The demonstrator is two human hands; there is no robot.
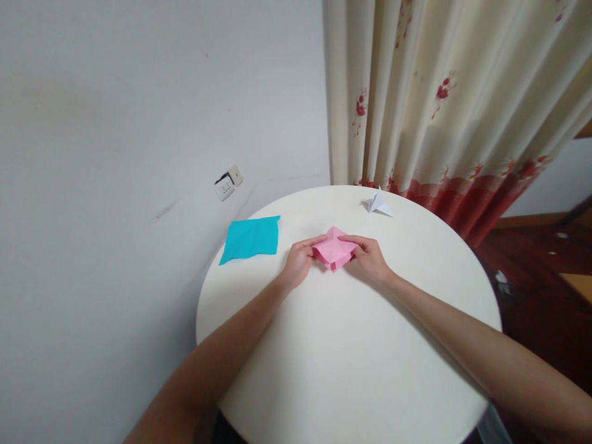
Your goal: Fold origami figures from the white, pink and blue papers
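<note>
A pink folded paper [333,248], shaped like a diamond with loose layers at its near corner, is held between both hands above the middle of the table. My left hand [300,262] pinches its left corner, thumb on top and the other fingers partly hidden beneath. On the opposite side my right hand [370,258] grips the right corner, its thumb lying across the upper face. Creases run over the top layer of the pink paper.
A sheet of turquoise paper [252,238] lies on the round white table [324,345] at the left. Toward the back right rests a folded white paper figure [377,203]. A wall with a socket [224,187] borders the left side; a flowered curtain [416,111] hangs behind.
</note>
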